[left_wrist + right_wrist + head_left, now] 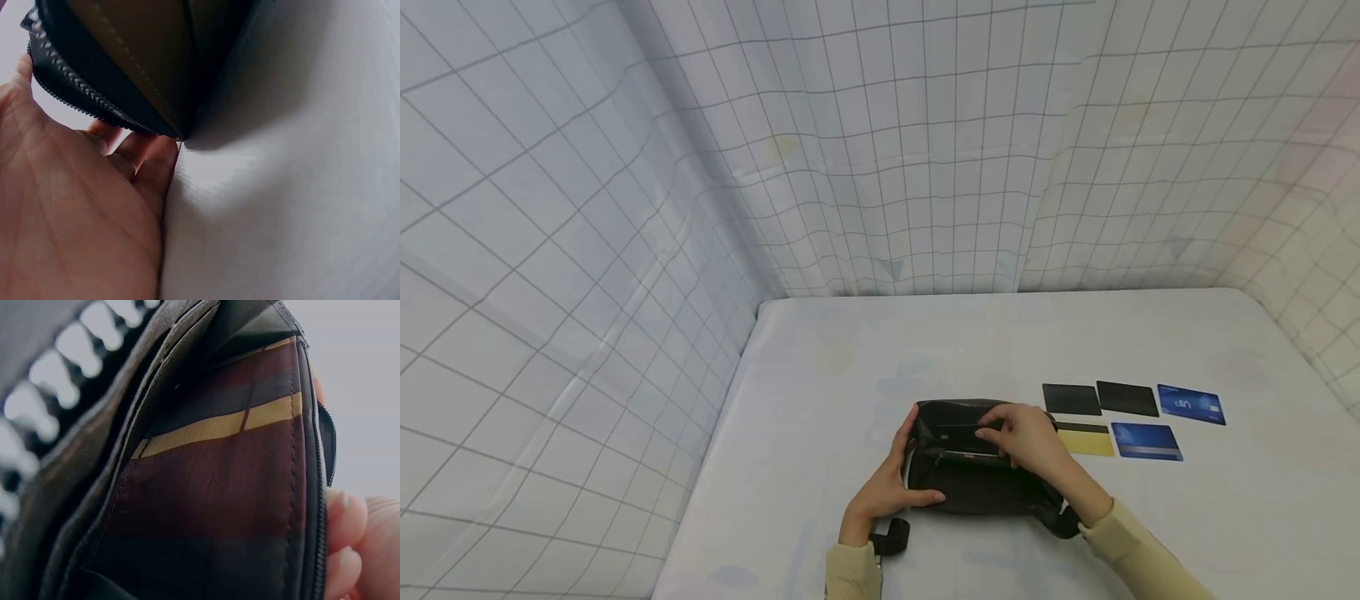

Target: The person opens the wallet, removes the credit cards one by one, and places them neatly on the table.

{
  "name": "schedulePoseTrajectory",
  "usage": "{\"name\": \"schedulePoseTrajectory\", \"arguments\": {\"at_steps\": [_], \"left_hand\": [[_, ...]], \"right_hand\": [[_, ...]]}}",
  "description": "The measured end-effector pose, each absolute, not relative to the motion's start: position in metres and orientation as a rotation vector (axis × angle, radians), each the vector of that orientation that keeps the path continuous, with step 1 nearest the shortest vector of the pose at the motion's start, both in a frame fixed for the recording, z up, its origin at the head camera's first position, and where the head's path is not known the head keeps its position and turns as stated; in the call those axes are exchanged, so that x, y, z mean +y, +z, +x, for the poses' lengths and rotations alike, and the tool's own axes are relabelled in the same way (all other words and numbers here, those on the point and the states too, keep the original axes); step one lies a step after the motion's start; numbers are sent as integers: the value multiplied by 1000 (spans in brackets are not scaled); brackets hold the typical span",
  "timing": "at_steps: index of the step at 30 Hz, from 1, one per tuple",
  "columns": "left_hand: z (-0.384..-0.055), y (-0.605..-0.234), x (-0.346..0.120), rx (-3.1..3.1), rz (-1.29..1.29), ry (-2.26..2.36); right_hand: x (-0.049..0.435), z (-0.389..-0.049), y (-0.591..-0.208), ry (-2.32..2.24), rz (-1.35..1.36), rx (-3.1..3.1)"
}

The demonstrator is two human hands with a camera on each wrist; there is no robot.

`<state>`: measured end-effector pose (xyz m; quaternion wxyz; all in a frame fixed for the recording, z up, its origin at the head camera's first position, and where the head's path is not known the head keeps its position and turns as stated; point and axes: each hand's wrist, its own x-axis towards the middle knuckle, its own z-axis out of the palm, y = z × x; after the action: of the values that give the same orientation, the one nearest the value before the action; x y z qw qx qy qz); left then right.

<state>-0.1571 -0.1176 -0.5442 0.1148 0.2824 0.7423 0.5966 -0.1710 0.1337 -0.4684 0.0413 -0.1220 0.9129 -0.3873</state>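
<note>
The left hand (891, 483) grips the left end of an unzipped black wallet (977, 493), thumb on its front; the right hand (1026, 435) has its bent fingers at the mouth, and whether they pinch anything cannot be told. Inside shows a striped lining (206, 487). The wallet lies on the white-covered table (805, 358), just left of two black cards (1072, 399), a yellow-and-black card (1086, 442) and two blue cards (1147, 442), with a gridded curtain (895, 167) behind
</note>
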Motion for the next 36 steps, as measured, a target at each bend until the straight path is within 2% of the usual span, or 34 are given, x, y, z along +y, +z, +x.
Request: {"name": "schedulePoseTrajectory", "arguments": {"at_steps": [5, 15, 36], "left_hand": [[-156, -541, -117, 2187, 809, 1735], [-147, -509, -115, 2163, 806, 1717], [-146, -508, -115, 2160, 800, 1726]], "right_hand": [[133, -170, -470, -1177, -393, 2853], [132, -172, -471, -1059, -396, 2954], [133, -173, -474, -953, -504, 3031]]}}
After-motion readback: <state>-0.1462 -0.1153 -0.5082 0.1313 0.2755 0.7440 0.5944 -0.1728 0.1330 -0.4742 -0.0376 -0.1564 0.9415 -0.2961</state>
